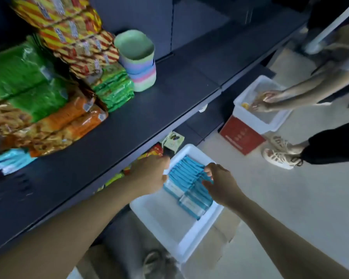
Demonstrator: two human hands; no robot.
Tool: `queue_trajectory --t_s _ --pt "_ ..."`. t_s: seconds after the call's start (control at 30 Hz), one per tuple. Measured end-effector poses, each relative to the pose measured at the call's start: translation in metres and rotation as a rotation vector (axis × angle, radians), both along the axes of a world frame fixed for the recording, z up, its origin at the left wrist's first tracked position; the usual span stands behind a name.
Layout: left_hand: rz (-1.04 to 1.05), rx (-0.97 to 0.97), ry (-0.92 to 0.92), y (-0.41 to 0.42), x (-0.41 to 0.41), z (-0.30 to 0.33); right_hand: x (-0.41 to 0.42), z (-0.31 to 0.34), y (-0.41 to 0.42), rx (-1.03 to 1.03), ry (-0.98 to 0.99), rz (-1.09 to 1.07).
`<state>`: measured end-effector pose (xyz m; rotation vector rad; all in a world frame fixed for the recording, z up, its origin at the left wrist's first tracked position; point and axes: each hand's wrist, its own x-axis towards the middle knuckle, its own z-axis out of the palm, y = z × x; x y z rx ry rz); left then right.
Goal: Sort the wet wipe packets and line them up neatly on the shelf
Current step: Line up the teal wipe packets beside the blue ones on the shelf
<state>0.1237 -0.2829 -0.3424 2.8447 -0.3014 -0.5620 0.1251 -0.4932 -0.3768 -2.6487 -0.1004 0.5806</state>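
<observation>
Several blue wet wipe packets stand on edge in rows inside a white bin on the floor below the dark shelf. My left hand reaches to the left end of the upper row, its fingers curled and hidden behind the packets. My right hand pinches the right end of the same row with fingertips curled on the packet tops. A few blue packets lie at the left edge of the shelf.
Snack bags and stacked pastel cups fill the shelf's left part. A second person reaches into another white bin beside a red box at the right. More goods sit on the lower shelf.
</observation>
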Motion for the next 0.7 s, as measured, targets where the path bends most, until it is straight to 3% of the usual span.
queue_trajectory --t_s 0.37,0.57,0.7 --pt "-0.054 0.108 0.224 -0.010 -0.012 -0.219 -0.047 -0.200 -0.032 -0.103 0.318 -0.102" --pt "-0.171 0.203 0.084 -0.042 0.021 -0.331 -0.035 -0.305 -0.031 -0.172 0.250 -0.108" --pt "-0.274 0.193 -0.092 -0.054 0.041 -0.393 -0.028 -0.352 -0.024 -0.333 0.165 -0.086"
